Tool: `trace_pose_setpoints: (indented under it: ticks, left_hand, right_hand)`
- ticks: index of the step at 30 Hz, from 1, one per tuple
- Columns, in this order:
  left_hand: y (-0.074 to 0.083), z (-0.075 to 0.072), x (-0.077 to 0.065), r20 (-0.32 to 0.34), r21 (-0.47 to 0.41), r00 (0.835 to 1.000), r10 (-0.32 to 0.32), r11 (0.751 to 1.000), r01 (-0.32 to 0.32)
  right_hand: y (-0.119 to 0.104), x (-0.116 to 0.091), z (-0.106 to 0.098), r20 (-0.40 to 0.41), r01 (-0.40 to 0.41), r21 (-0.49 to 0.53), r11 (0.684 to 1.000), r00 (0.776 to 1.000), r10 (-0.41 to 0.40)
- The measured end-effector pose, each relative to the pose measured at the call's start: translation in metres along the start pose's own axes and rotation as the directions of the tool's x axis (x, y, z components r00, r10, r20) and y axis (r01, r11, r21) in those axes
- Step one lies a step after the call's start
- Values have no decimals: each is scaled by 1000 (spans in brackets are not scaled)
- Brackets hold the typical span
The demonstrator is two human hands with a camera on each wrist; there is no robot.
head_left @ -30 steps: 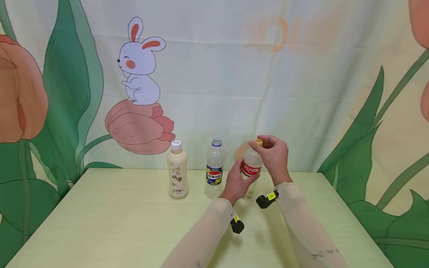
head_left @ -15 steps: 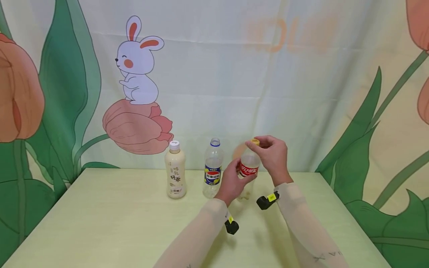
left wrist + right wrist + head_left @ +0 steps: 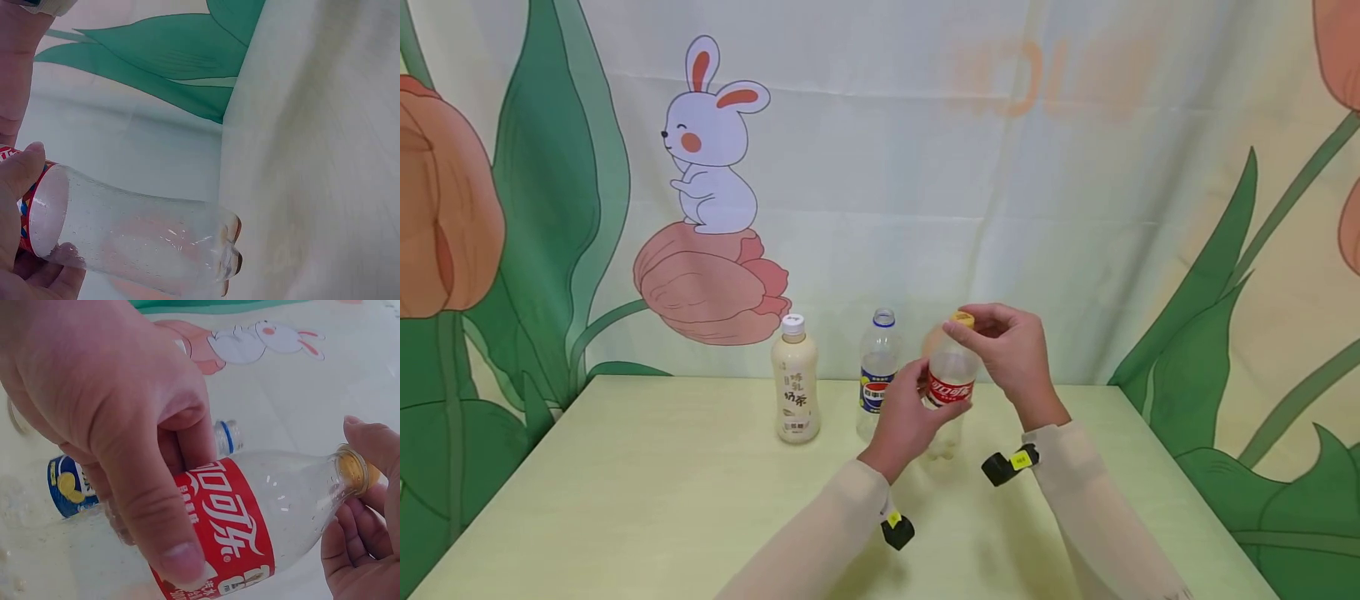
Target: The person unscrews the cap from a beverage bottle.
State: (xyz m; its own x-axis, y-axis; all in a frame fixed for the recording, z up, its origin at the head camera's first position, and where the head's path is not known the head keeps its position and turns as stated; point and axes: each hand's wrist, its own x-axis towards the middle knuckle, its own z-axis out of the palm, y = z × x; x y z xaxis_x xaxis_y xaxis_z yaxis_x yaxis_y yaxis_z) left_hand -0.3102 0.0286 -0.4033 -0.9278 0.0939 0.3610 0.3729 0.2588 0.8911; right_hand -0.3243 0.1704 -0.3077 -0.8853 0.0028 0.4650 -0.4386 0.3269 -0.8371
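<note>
A clear plastic cola bottle point(image 3: 951, 387) with a red label stands nearly upright at the right of a row of bottles. My left hand point(image 3: 908, 421) grips it round the label, thumb across the front in the right wrist view. At its neck is a yellow cap point(image 3: 362, 472), pinched between the thumb and fingers of my right hand point(image 3: 1021, 357). The bottle looks empty. Whether its base touches the table, I cannot tell. Just left, partly behind my left hand, stands a clear bottle point(image 3: 880, 342) with a blue label and an uncapped mouth.
A cream-coloured milk tea bottle point(image 3: 795, 383) with a white cap stands at the left of the row. The pale table point(image 3: 647, 492) ends at a printed curtain point(image 3: 865, 167) with a rabbit and tulips. Black cameras sit on both wrists.
Both hands and the cola bottle have shifted slightly left and nearer to me. The bottle has become more upright, and my left hand now covers more of the blue-label bottle.
</note>
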Motion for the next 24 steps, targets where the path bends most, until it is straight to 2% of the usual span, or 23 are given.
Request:
trace_pose_setpoints:
  ticks: [8, 12, 16, 24]
  left_hand:
    - [5, -22, -20, 10, 90, 998, 55, 994, -55]
    - [4, -34, -30, 9, 121, 994, 106, 987, -106]
    - [5, -45, -38, 1, 131, 991, 133, 983, -132]
    - [6, -61, -53, -20, 117, 990, 141, 983, -138]
  right_hand:
    - [-19, -17, 8, 66, -1, 35, 999, 998, -2]
    - [-24, -23, 14, 95, -5, 55, 998, 995, -1]
    - [-29, -28, 19, 126, 0, 65, 998, 992, -8]
    - [-35, -37, 28, 162, 47, 118, 992, 985, -66]
